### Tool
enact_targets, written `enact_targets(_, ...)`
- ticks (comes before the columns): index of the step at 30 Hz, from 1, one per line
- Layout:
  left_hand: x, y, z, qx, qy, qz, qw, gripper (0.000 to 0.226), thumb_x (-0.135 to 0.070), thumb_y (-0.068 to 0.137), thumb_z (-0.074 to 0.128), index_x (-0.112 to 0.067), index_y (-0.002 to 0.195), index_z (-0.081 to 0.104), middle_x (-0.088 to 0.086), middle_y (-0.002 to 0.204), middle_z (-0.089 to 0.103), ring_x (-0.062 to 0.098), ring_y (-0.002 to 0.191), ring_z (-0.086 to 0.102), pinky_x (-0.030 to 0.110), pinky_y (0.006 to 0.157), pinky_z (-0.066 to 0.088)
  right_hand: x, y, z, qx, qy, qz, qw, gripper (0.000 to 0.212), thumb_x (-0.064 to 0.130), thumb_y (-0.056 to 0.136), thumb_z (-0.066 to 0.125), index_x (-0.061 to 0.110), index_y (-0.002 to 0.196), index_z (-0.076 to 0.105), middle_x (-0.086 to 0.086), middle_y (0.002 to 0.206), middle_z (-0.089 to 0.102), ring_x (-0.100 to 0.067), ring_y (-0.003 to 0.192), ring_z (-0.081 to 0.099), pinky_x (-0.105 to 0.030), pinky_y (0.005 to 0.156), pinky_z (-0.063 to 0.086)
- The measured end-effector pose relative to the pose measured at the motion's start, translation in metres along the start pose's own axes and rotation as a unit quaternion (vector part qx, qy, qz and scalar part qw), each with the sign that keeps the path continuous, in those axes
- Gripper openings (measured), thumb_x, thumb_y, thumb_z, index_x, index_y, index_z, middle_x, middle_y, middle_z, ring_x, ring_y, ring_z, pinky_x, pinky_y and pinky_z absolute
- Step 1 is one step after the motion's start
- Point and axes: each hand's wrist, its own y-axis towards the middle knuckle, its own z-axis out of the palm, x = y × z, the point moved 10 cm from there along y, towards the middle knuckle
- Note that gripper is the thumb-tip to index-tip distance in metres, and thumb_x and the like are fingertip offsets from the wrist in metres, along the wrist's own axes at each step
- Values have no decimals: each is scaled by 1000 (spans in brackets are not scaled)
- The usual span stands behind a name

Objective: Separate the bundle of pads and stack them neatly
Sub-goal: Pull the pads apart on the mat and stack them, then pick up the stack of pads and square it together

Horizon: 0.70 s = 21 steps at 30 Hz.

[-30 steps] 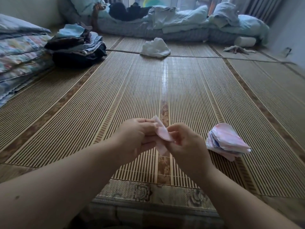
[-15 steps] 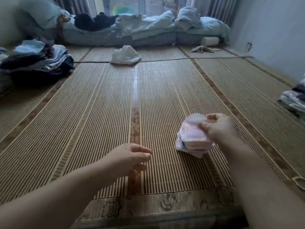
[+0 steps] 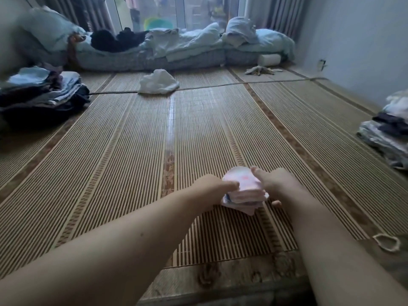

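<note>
A small stack of pink and white pads lies on the bamboo mat, near its front edge and right of centre. My left hand presses against the stack's left side. My right hand cups its right side, thumb lying along the top pad. Both hands hold the stack between them. The lower pads stick out slightly at the front, with blue edges showing.
A pile of folded clothes sits at the left, another pile at the right edge. A white cloth lies mid-mat further back. Bedding lines the far wall. A hair tie lies at the near right.
The single pad held in both hands a second ago now lies on the stack. My left hand has moved right from the mat onto the stack's left side; the right stays on it.
</note>
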Motion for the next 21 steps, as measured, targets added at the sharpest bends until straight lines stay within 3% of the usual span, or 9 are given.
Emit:
enact_targets(2, -2, 5, 1, -5, 35, 2, 999, 40, -40, 81, 65, -8, 105, 68, 5, 85, 61, 18, 72, 54, 28, 64, 43, -11, -8, 16, 100, 46, 46, 993, 61, 57, 85, 54, 4, 115, 60, -14, 101, 67, -29, 87, 64, -43, 79, 51)
enact_targets(4, 0, 8, 1, -1, 36, -2, 999, 39, -39, 80, 67, -7, 104, 69, 10, 93, 66, 20, 80, 57, 33, 71, 47, -13, -18, 29, 151, 42, 56, 986, 58, 57, 85, 54, 6, 112, 63, -11, 94, 68, -24, 80, 63, -36, 69, 48)
enact_targets(9, 6, 9, 1, 13, 0, -12, 1000, 40, -33, 83, 69, 1, 104, 66, 15, 96, 67, 24, 85, 64, 39, 84, 51, 4, -24, 47, 121, -34, 9, 992, 58, 51, 93, 41, 2, 120, 57, -14, 104, 65, -20, 73, 60, -28, 57, 44)
enact_targets(11, 10, 8, -1, 21, -28, -24, 999, 41, -30, 83, 71, 3, 107, 64, 14, 95, 68, 22, 82, 65, 35, 83, 52, 9, -20, 50, 100, -53, -2, 994, 58, 50, 91, 44, 1, 121, 55, -14, 109, 65, -24, 84, 64, -35, 73, 53)
enact_targets(13, 13, 8, -2, 27, -47, -30, 998, 39, -28, 83, 71, 2, 106, 65, 14, 95, 69, 20, 78, 66, 31, 73, 54, 9, -17, 54, 96, 2, -4, 995, 55, 45, 88, 52, 1, 123, 53, -17, 111, 65, -28, 93, 65, -41, 87, 53)
enact_targets(15, 14, 6, -1, 26, -58, -23, 998, 31, -27, 85, 68, -1, 102, 67, 9, 88, 70, 17, 73, 66, 27, 64, 52, 11, -16, 53, 98, 77, -19, 992, 53, 38, 84, 62, 2, 121, 52, -16, 107, 66, -27, 90, 67, -43, 85, 55)
enact_targets(17, 15, 3, -2, 23, -74, -5, 997, 28, -26, 85, 68, -5, 103, 67, 6, 86, 71, 15, 73, 66, 28, 67, 51, 15, -19, 51, 105, 132, -46, 985, 53, 29, 77, 70, 7, 120, 48, -13, 104, 64, -26, 88, 67, -44, 82, 57)
enact_targets(19, 14, -1, -7, 5, -72, 29, 997, 45, -28, 80, 73, -10, 119, 59, 8, 99, 72, 17, 86, 68, 33, 79, 53, 22, -24, 46, 102, 146, -88, 980, 60, 23, 70, 76, 16, 121, 45, -8, 105, 62, -22, 88, 66, -42, 79, 58)
enact_targets(21, 9, -10, -27, -75, -3, 95, 993, 89, -39, 65, 82, -21, 140, 37, 9, 129, 57, 25, 112, 58, 46, 96, 48, 37, -33, 37, 80, 108, -171, 976, 67, 27, 66, 80, 24, 122, 43, -4, 107, 59, -20, 87, 66, -40, 72, 60)
